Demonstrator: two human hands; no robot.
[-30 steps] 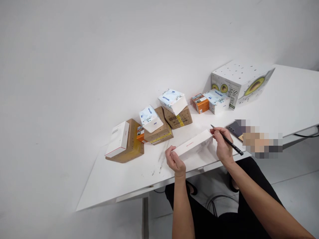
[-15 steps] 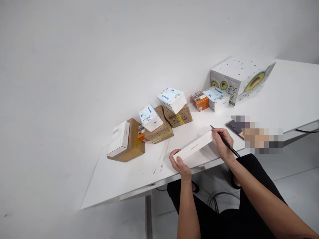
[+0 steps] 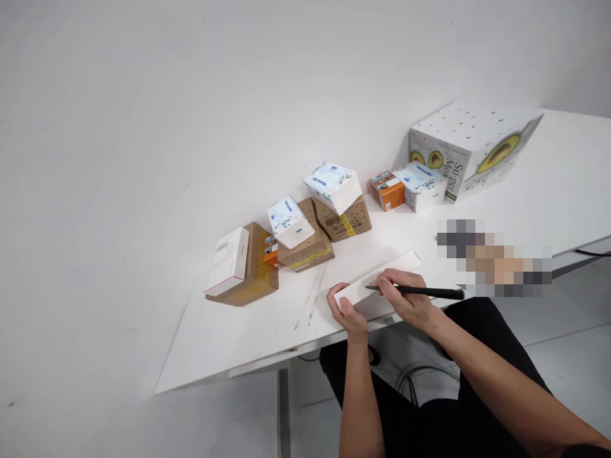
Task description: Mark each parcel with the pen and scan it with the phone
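Observation:
My left hand (image 3: 349, 318) is closed around the left end of a long, narrow white box (image 3: 405, 261), thumb on its near side. The box lies slanted at the table's front edge, with small red print on its top partly covered by my fingers. A slim black pen (image 3: 429, 292) is pinched in my right hand (image 3: 405, 298). Its tip points left over the top of the box, close to the surface; whether it touches I cannot tell. My right hand rests at the middle of the box.
On the white table (image 3: 214, 346), cardboard boxes (image 3: 258, 280) carry a flat white box (image 3: 228, 261) and tissue packs (image 3: 334, 184). An orange box (image 3: 387, 191) sits by another tissue pack (image 3: 420, 184) and a large avocado-print carton (image 3: 477, 143). A blurred patch covers the right side.
My right hand has moved left from the box's far end to its middle. The pen has swung from pointing up-left to lying nearly level, its tip over the box top. My left hand stays put.

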